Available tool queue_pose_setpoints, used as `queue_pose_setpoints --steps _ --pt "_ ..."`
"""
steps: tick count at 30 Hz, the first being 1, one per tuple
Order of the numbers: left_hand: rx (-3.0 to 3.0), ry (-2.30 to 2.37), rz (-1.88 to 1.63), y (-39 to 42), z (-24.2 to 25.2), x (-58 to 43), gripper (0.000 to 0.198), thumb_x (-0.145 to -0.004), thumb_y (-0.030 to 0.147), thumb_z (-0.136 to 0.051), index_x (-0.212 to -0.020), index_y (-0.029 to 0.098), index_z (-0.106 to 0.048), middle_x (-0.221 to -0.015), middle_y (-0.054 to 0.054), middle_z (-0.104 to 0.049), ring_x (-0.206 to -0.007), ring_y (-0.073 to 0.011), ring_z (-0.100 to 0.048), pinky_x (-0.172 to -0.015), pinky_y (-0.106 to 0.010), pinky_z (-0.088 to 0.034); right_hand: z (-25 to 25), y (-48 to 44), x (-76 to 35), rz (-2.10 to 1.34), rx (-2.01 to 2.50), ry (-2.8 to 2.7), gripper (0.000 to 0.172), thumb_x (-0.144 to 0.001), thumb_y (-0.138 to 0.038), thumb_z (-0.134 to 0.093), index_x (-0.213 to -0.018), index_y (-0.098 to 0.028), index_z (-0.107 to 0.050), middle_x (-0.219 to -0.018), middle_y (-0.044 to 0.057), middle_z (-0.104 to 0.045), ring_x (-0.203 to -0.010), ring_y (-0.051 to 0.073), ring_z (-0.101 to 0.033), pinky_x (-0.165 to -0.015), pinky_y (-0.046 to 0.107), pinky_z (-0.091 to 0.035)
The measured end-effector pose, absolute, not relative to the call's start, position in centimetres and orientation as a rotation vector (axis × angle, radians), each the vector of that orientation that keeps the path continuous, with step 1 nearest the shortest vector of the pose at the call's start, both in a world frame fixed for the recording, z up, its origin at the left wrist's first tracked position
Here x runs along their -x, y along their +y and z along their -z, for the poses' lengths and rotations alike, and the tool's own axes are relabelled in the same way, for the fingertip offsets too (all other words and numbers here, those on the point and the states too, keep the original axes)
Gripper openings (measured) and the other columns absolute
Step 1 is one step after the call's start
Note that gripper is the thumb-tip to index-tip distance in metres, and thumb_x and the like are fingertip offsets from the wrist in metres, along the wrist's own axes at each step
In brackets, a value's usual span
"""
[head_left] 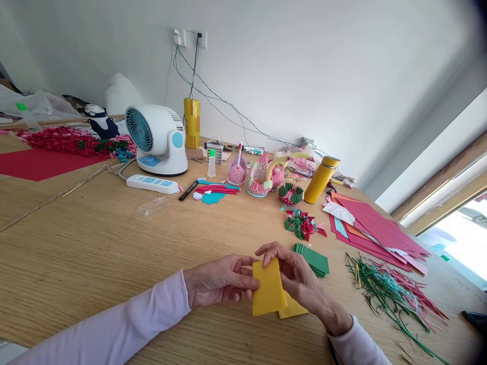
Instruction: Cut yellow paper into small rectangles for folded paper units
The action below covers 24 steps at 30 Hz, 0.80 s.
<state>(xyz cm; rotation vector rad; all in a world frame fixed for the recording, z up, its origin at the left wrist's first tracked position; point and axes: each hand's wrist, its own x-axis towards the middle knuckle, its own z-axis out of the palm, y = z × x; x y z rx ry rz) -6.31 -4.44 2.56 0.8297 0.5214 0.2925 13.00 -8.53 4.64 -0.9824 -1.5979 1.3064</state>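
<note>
A small stack of yellow paper point(267, 291) is held upright between my two hands, above the wooden table. My left hand point(224, 281) pinches its left edge, thumb on the near face. From the right, my right hand point(299, 279) grips the top and right edge, fingertips over the top. More yellow paper point(292, 307) lies on the table just beneath, partly hidden by the held stack and my right hand. Beyond my right hand rests a pile of green paper rectangles point(312, 259).
Folded green and red paper pieces point(303, 224) lie farther back, near paper swans point(259, 177) and a yellow bottle point(321, 180). Red sheets point(380, 223) and thin paper strips point(395, 286) spread at right. A white fan point(162, 137) and power strip point(152, 183) stand back left.
</note>
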Motion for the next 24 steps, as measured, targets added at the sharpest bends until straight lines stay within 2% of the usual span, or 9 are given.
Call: queue_pose_setpoints --steps 3,5,8,11,13,16,18,21,24 --pt "-0.891 0.539 -0.46 -4.8 -2.5 6.5 0.047 -0.067 0.025 -0.079 -0.108 0.016 -0.06 -0.095 -0.004 -0.065 -0.073 -0.0087 -0.064 -0.052 -0.013 -0.044 -4.3 -9.2 -13.0 -1.299 1.118 -1.373 0.034 -0.086 -0.046 -0.053 -0.111 -0.023 -0.053 -0.085 0.003 -0.059 -0.057 0.011 -0.049 -0.048 0.021 -0.038" --pt "-0.918 0.571 -0.567 -5.0 -2.5 6.5 0.044 -0.069 0.028 -0.077 -0.108 0.016 -0.06 -0.101 -0.006 -0.065 -0.082 -0.0108 -0.064 -0.057 -0.014 -0.045 -4.1 -9.9 -12.8 -1.262 1.167 -1.296 0.037 -0.091 -0.049 -0.044 -0.11 -0.02 -0.055 -0.07 -0.001 -0.054 -0.05 0.01 -0.042 -0.044 0.021 -0.033" --pt "-0.966 0.649 -0.646 -5.4 -2.3 6.3 0.043 -0.07 0.03 -0.076 -0.107 0.015 -0.059 -0.101 -0.007 -0.065 -0.085 -0.0136 -0.064 -0.057 -0.016 -0.045 -3.6 -10.6 -12.4 -1.223 1.225 -1.399 0.04 -0.085 -0.053 -0.054 -0.1 -0.017 -0.06 -0.054 -0.006 -0.042 -0.045 0.009 -0.036 -0.041 0.021 -0.029" --pt "-1.149 0.727 -0.655 -5.4 -1.4 6.3 0.039 -0.071 0.036 -0.073 -0.1 0.014 -0.058 -0.094 -0.006 -0.064 -0.066 -0.0112 -0.061 -0.047 -0.017 -0.039 -2.6 -10.6 -12.1 -1.099 1.301 -1.451 0.038 -0.08 -0.053 -0.061 -0.09 -0.016 -0.062 -0.054 -0.004 -0.048 -0.046 0.01 -0.042 -0.042 0.021 -0.032" --pt "-1.328 0.783 -0.679 -5.3 -0.8 6.6 0.037 -0.072 0.04 -0.071 -0.095 0.013 -0.059 -0.081 -0.002 -0.062 -0.054 -0.0083 -0.053 -0.046 -0.019 -0.036 -1.8 -10.3 -12.2 -1.012 1.348 -1.473 0.037 -0.082 -0.052 -0.058 -0.086 -0.015 -0.062 -0.054 -0.002 -0.053 -0.048 0.011 -0.047 -0.043 0.022 -0.034" --pt "-1.569 0.96 -0.744 -5.1 -0.4 7.3 0.034 -0.073 0.037 -0.069 -0.094 0.012 -0.063 -0.056 0.007 -0.045 -0.05 -0.0071 -0.041 -0.047 -0.019 -0.031 -0.7 -10.0 -12.4 -0.989 1.404 -1.521 0.035 -0.084 -0.049 -0.056 -0.086 -0.015 -0.063 -0.054 -0.001 -0.058 -0.043 0.01 -0.047 -0.039 0.021 -0.032" --pt "-1.65 1.054 -0.736 -5.1 -0.5 7.7 0.031 -0.073 0.034 -0.067 -0.095 0.012 -0.065 -0.054 0.008 -0.039 -0.051 -0.0075 -0.038 -0.047 -0.019 -0.029 -0.2 -10.0 -12.5 -0.987 1.424 -1.543 0.032 -0.084 -0.047 -0.055 -0.088 -0.016 -0.063 -0.055 0.0 -0.061 -0.041 0.01 -0.046 -0.037 0.02 -0.032" --pt "-1.603 1.048 -0.663 -5.2 -0.6 7.9 0.027 -0.074 0.03 -0.064 -0.094 0.011 -0.066 -0.061 0.004 -0.05 -0.055 -0.0089 -0.045 -0.051 -0.019 -0.035 0.1 -10.3 -12.5 -0.946 1.438 -1.617 0.025 -0.084 -0.038 -0.056 -0.093 -0.016 -0.063 -0.059 0.001 -0.062 -0.048 0.013 -0.053 -0.042 0.021 -0.038" --pt "-1.546 0.994 -0.64 -5.4 -0.5 7.9 0.025 -0.075 0.029 -0.062 -0.092 0.011 -0.065 -0.068 0.0 -0.058 -0.061 -0.011 -0.052 -0.058 -0.021 -0.042 0.0 -10.6 -12.4 -0.915 1.464 -1.677 0.022 -0.084 -0.033 -0.057 -0.098 -0.017 -0.064 -0.059 0.0 -0.06 -0.052 0.014 -0.053 -0.044 0.022 -0.039"
